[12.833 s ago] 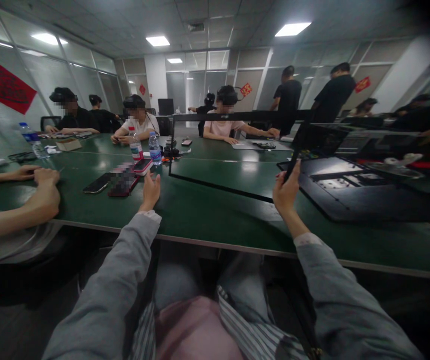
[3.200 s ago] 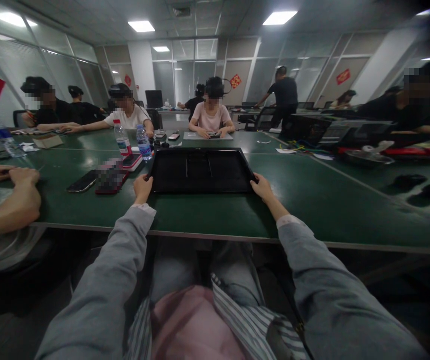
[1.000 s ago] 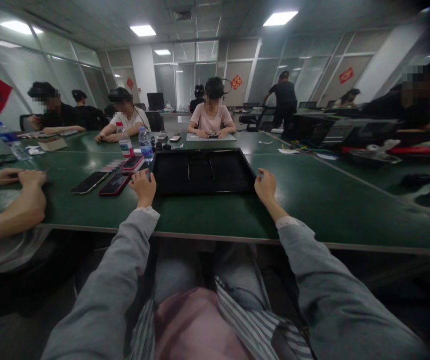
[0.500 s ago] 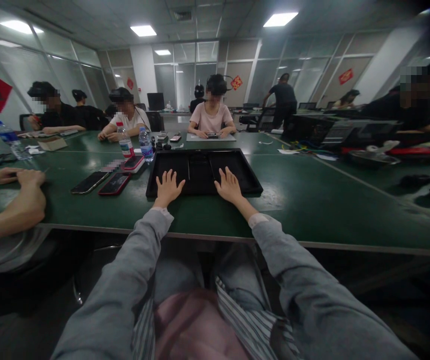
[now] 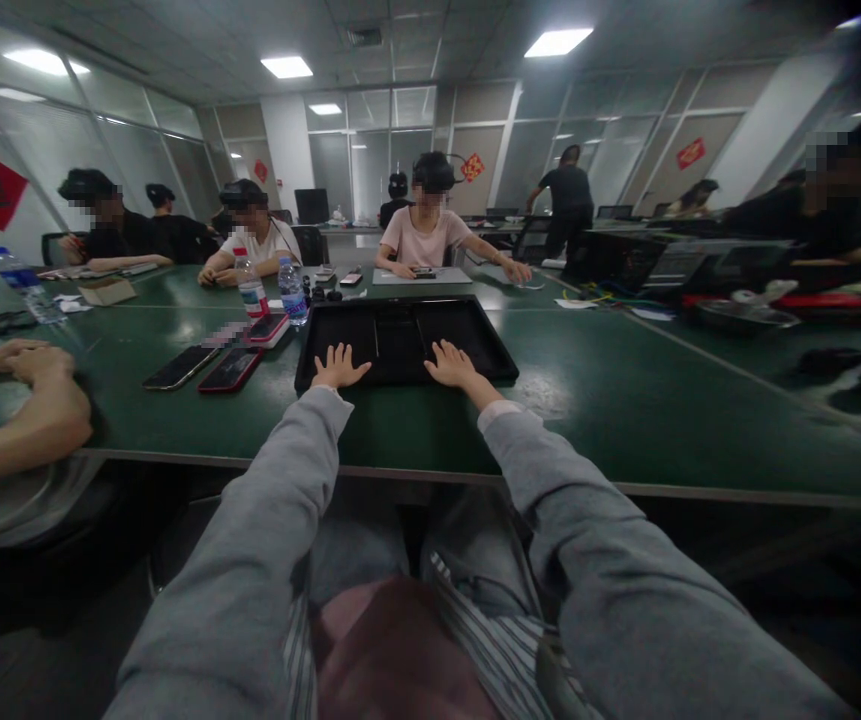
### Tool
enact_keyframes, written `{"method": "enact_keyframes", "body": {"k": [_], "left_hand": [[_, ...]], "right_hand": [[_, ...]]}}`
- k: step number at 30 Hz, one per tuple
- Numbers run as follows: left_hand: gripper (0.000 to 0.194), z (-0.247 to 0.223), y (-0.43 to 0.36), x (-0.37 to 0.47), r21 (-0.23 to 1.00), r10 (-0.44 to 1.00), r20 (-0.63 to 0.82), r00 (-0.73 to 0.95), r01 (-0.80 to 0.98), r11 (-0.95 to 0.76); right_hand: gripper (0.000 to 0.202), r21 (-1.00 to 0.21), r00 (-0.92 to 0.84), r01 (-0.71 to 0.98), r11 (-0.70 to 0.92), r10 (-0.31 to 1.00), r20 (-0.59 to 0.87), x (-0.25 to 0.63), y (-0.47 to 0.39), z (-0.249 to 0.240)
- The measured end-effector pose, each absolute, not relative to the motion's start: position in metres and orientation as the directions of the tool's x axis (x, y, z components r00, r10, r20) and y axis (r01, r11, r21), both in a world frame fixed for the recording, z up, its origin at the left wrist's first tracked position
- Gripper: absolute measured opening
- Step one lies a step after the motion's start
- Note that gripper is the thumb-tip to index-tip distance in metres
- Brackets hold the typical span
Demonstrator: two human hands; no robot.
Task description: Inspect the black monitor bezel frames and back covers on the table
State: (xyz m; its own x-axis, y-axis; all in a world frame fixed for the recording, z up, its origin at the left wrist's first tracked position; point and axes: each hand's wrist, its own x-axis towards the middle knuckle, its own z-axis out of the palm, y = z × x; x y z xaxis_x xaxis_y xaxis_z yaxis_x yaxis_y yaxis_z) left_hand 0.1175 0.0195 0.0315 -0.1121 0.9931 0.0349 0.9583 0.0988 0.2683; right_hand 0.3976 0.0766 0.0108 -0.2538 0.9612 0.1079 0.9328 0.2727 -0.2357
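In front of me a black rectangular tray (image 5: 486,345) with raised edges and two thin lines across its inside lies on the green table (image 5: 587,420). My left hand (image 5: 340,367) is over the tray's near left part, palm down, its fingers spread. Over the near right part is my right hand (image 5: 454,364), also palm down with fingers apart. Neither hand holds anything. Whether the palms touch the tray or hover just above it, I cannot tell.
Left of the tray lie a red-edged phone (image 5: 230,370) and a dark phone (image 5: 179,368). A red-capped bottle (image 5: 250,285) and a blue-labelled bottle (image 5: 293,293) stand behind them. A neighbour's arm (image 5: 32,400) rests at far left. Across sits a person in pink (image 5: 426,238).
Both my hands have come down lower and flatter over the tray, my right one slightly leftward. The person opposite has stretched an arm out across the table toward the right of the picture.
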Motion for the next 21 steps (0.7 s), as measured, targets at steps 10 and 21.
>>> {"method": "enact_keyframes", "body": {"k": [10, 21], "left_hand": [[0.064, 0.028, 0.003, 0.119, 0.296, 0.959, 0.252, -0.130, 0.954, 0.052], [0.042, 0.044, -0.021, 0.095, 0.414, 0.759, 0.562, -0.329, 0.906, 0.087]], "right_hand": [[0.073, -0.272, -0.247, 0.922, 0.275, 0.960, 0.132, 0.394, 0.070, 0.018], [0.054, -0.261, -0.248, 0.895, 0.362, 0.889, 0.384, 0.397, 0.049, 0.013]]}}
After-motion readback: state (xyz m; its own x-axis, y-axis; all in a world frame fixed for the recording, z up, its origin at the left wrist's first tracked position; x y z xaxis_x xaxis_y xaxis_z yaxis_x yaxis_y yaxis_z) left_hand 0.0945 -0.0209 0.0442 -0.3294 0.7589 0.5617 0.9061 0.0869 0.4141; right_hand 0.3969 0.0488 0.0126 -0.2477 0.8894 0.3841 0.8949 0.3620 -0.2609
